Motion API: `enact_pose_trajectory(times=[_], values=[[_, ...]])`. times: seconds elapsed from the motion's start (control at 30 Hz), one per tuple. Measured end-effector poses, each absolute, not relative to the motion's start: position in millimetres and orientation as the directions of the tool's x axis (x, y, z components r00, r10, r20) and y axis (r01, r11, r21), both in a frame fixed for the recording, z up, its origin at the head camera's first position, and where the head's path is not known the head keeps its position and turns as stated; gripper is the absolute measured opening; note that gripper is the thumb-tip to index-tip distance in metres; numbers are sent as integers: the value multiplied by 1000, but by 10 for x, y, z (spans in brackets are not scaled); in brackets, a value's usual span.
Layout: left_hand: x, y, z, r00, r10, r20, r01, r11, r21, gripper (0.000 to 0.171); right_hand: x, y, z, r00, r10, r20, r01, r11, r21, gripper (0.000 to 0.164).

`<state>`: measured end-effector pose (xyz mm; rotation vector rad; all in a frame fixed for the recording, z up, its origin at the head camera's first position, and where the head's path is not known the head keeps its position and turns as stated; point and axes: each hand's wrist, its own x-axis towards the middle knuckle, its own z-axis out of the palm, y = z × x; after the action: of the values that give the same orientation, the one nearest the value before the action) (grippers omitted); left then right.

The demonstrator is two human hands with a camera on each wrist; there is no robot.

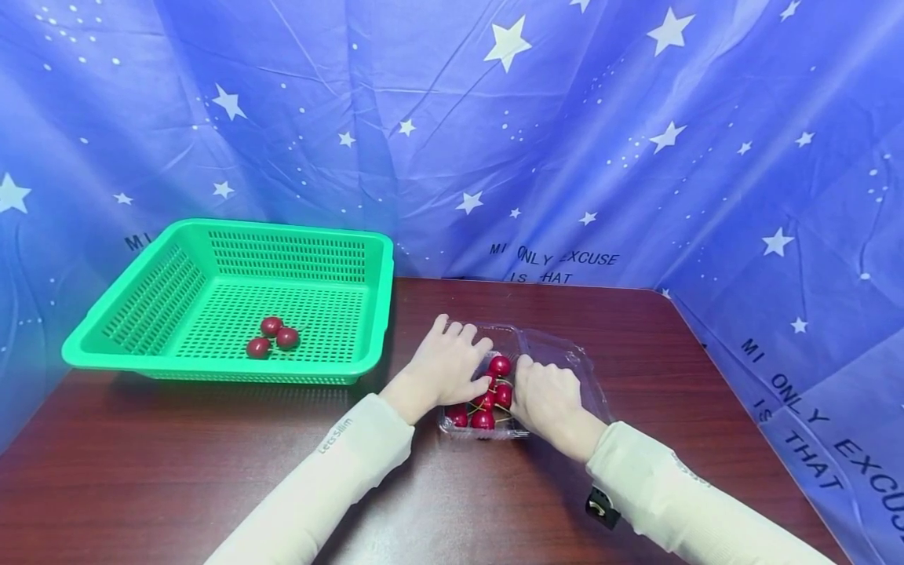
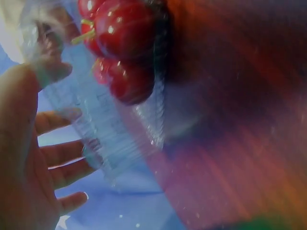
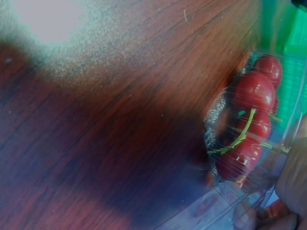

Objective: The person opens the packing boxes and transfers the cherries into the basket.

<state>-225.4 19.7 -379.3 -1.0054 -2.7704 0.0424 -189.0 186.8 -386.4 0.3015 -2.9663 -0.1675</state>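
A clear plastic clamshell box stands on the table with several red cherries with stems inside, its lid folded out to the right. My left hand lies along the box's left side, fingers extended and spread; the left wrist view shows its thumb and fingertips at the clear wall. At the right edge, by the lid's fold, my right hand grips the plastic with curled fingers. In the right wrist view its thumb and fingers are beside the clear wall, with cherries seen through the plastic.
To the left stands a green slotted basket holding three cherries on its floor. A blue star-printed cloth hangs behind and to the right of the brown wooden table. A black device is strapped at the right wrist.
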Motion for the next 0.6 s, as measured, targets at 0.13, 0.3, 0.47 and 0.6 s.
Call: enact_pose_trajectory(times=[0.13, 0.3, 0.47, 0.6], values=[[-2240, 250, -3858, -740, 642, 200, 637, 765, -96, 44, -1887, 1879, -3862, -971, -201, 127, -185, 974, 128, 27], [-2252, 315, -3912, -744, 624, 239, 625, 776, -83, 40, -1896, 1880, -3861, -971, -200, 131, -184, 975, 123, 28], [-2276, 378, -3951, -759, 577, 301, 587, 807, -67, 33, -1904, 1869, -3869, -967, -209, 144, -190, 973, 131, 27], [-2294, 429, -3967, -763, 572, 302, 586, 809, -52, 33, -1900, 1862, -3868, -967, -207, 148, -187, 973, 134, 28]])
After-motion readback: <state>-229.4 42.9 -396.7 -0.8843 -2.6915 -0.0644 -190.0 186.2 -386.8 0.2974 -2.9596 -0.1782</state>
